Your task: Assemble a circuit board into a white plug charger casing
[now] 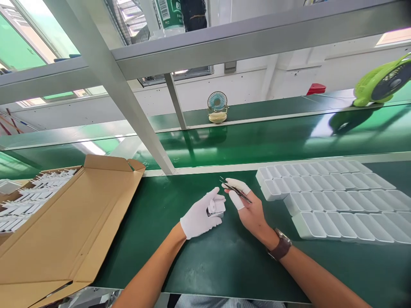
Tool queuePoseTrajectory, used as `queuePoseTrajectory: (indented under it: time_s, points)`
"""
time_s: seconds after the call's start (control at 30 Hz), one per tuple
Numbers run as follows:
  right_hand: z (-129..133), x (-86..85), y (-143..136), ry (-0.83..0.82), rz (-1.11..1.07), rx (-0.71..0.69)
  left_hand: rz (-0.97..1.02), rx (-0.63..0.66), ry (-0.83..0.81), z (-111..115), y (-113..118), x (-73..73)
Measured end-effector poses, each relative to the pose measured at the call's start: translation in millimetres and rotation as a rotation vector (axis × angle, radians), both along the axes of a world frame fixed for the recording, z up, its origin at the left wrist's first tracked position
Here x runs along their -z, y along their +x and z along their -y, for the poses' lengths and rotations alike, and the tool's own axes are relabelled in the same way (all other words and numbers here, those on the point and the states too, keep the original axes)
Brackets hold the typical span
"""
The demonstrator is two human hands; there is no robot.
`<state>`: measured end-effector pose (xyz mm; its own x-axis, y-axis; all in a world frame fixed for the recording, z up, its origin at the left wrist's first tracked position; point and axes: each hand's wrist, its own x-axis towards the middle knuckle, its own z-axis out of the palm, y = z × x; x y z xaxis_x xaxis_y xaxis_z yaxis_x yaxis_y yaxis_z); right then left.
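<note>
My left hand (201, 217), in a white glove, is closed around a small white device (216, 209) with a dark part near its middle. Just to the right, my right hand (248, 205) pinches a pair of dark tweezers (236, 191). White covers sit on some of its fingers. The tweezers slant up and to the left, their tips above the device and apart from it. Both hands are over the dark green tabletop (192, 269).
An open cardboard box (83, 209) holding white parts (28, 201) stands at the left. White divided trays (334, 199) lie at the right. A metal frame post (128, 102) rises behind the hands. Beyond are a small fan (217, 105) and a green fan (380, 81).
</note>
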<state>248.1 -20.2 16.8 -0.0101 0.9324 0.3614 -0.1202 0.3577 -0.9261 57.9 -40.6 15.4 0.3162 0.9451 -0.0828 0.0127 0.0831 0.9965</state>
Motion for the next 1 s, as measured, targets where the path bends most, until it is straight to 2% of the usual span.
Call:
queuePoseTrajectory:
  time_s: [0.1,0.17,0.2,0.27,0.33,0.37,0.4,0.47,0.57,0.67,0.73,0.83,0.9,1.0]
  points:
    - [-2.0,5.5,-0.5,0.035,0.031,-0.01,-0.21,0.085,0.036,-3.9,-15.8,-11.8]
    - [-2.4,8.3,0.0,0.075,0.056,-0.008,-0.192,0.063,0.071,-6.8,-24.5,-26.7]
    - [-2.0,9.2,0.7,0.098,0.074,-0.003,-0.144,0.012,0.095,-7.7,-27.3,-34.9]
    - [0.0,9.7,2.6,0.181,0.139,0.005,-0.083,-0.186,0.145,-7.1,-29.2,-51.0]
    - [3.8,7.9,4.4,0.336,0.253,-0.005,-0.148,-0.387,0.163,-1.4,-25.8,-64.3]
    - [6.2,6.3,4.9,0.442,0.323,-0.021,-0.216,-0.426,0.157,3.4,-22.3,-69.1]
    - [8.9,4.3,5.1,0.555,0.395,-0.046,-0.28,-0.411,0.148,9.2,-17.9,-72.6]
    - [14.3,-0.3,4.1,0.748,0.515,-0.095,-0.326,-0.276,0.125,22.3,-7.6,-75.5]
    - [20.6,-5.8,1.0,0.863,0.616,-0.142,-0.232,-0.163,0.026,37.4,4.6,-72.9]
    - [22.9,-6.5,-1.4,0.849,0.678,-0.174,-0.184,-0.213,-0.042,37.8,0.7,-69.4]
    - [22.1,-2.9,-2.1,0.783,0.711,-0.169,-0.294,-0.328,0.04,28.2,-15.3,-67.5]
    - [17.9,8.6,-2.4,0.6,0.757,-0.124,-0.68,-0.53,0.167,4.3,-56.4,-62.3]
    - [14.0,18.4,-2.5,0.504,0.802,-0.125,-1.028,-0.473,0.132,-11.8,-86.7,-57.0]
    - [9.5,29.1,-2.8,0.458,0.833,-0.173,-1.195,-0.454,0.066,-24.6,-116.3,-49.2]
